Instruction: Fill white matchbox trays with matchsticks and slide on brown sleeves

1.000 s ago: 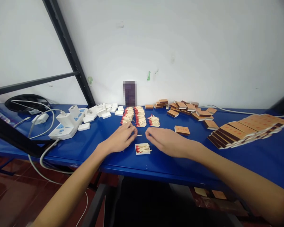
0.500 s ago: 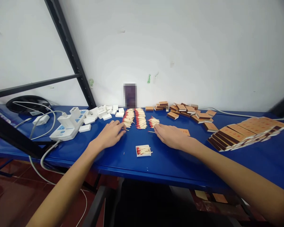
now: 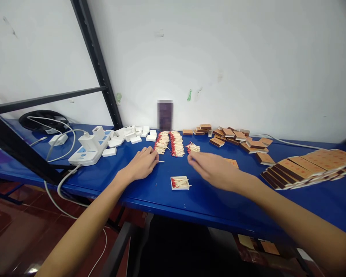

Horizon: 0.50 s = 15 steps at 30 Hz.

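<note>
My left hand (image 3: 142,163) rests on the blue table, fingers closed around a matchstick (image 3: 162,161) whose pale end pokes out. My right hand (image 3: 209,167) hovers with its fingers pinched together; what lies between them is hidden. Just beyond its fingertips is a small pile of red-tipped matches (image 3: 193,147). Two longer rows of matches, a left row (image 3: 161,143) and a right row (image 3: 177,144), lie farther back between my hands. Nearer to me sits a white matchbox tray (image 3: 180,188) partly filled with matches, one sticking out past its right end.
White empty-looking trays (image 3: 129,134) are heaped at the back left, beside a power strip (image 3: 89,152) with cables. Brown matchbox sleeves (image 3: 229,134) are scattered at the back right. Flattened, overlapping sleeves (image 3: 296,169) lie at far right. A black shelf post (image 3: 99,65) rises at left.
The view has swung slightly left. Relative to the table, my right hand has shifted left, and the loose match beside its fingers no longer shows. My left hand stays in much the same place.
</note>
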Each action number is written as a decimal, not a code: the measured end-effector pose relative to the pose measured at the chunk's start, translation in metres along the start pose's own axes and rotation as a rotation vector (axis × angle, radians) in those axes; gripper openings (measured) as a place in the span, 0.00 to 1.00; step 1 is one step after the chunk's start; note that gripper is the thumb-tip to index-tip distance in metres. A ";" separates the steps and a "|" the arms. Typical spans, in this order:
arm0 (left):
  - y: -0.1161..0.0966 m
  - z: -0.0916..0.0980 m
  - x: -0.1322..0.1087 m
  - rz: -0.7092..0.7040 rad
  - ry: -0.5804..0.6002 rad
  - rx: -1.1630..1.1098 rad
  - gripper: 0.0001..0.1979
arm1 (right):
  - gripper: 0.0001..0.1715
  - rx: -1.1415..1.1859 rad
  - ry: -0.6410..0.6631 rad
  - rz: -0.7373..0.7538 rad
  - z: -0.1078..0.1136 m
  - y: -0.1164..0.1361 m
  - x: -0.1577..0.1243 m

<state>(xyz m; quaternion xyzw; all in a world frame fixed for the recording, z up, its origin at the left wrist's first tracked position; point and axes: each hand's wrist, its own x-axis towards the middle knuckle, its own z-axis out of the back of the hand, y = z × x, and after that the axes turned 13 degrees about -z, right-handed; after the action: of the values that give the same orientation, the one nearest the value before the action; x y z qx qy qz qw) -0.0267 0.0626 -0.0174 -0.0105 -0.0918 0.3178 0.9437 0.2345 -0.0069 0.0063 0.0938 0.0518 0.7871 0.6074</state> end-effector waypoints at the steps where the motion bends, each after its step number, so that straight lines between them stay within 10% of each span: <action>1: -0.009 0.003 -0.001 -0.032 -0.014 -0.046 0.13 | 0.16 -0.041 -0.038 -0.042 0.001 -0.006 0.005; 8: -0.073 0.013 -0.008 -0.176 0.001 -0.211 0.13 | 0.17 -0.349 -0.034 -0.173 -0.015 -0.033 0.027; 15: -0.037 0.011 0.023 -0.135 -0.073 -0.097 0.09 | 0.16 -0.405 -0.046 -0.173 -0.023 -0.035 0.034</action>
<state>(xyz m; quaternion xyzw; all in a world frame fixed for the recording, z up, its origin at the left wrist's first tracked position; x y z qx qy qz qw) 0.0116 0.0466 0.0007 -0.0383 -0.1421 0.2487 0.9573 0.2546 0.0357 -0.0200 -0.0171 -0.1133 0.7242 0.6800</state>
